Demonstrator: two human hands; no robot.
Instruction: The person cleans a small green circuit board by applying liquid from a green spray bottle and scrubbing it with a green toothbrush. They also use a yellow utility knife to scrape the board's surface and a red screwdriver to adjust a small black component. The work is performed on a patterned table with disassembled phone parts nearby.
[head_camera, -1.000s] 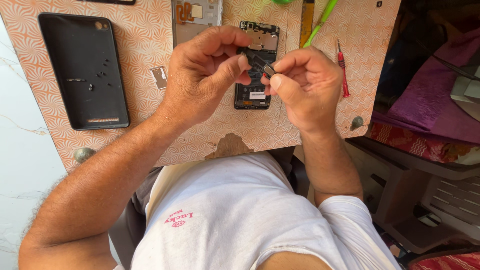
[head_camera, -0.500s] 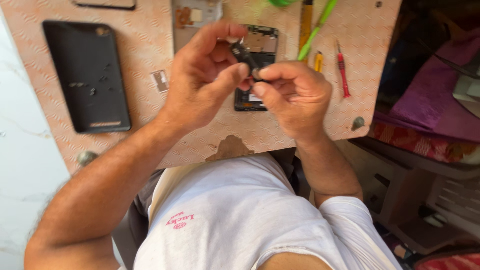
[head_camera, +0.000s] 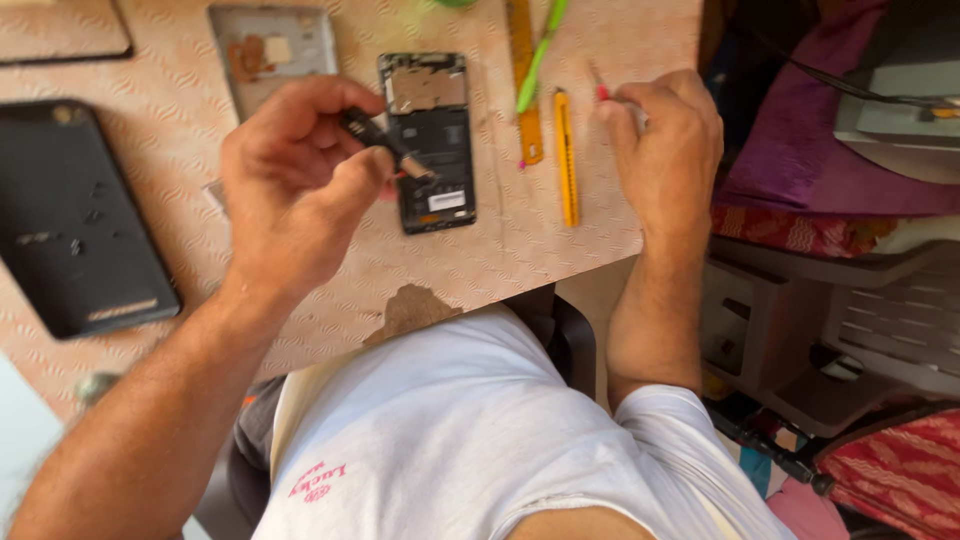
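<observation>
My left hand (head_camera: 295, 190) pinches a small dark phone part (head_camera: 385, 145) between thumb and fingers, just left of and above an opened phone body (head_camera: 432, 150) that lies face down on the patterned tabletop (head_camera: 500, 250). My right hand (head_camera: 665, 140) is off to the right near the table's edge, with its fingers curled over a red-handled tool (head_camera: 601, 92); only the red end shows. Beside that hand lie a thin yellow tool (head_camera: 566, 160), a yellow ruler (head_camera: 524, 90) and a green tool (head_camera: 540, 55).
A black phone back cover (head_camera: 70, 220) lies at the left and a grey metal phone frame (head_camera: 270, 45) at the top. The table's near edge has a chipped patch (head_camera: 410, 305). Purple cloth (head_camera: 800, 150) and grey plastic crates (head_camera: 880, 320) crowd the right side.
The hands have come apart. My right hand left the small part and moved right onto the red-handled tool, while my left hand kept the part and swung left of the phone body.
</observation>
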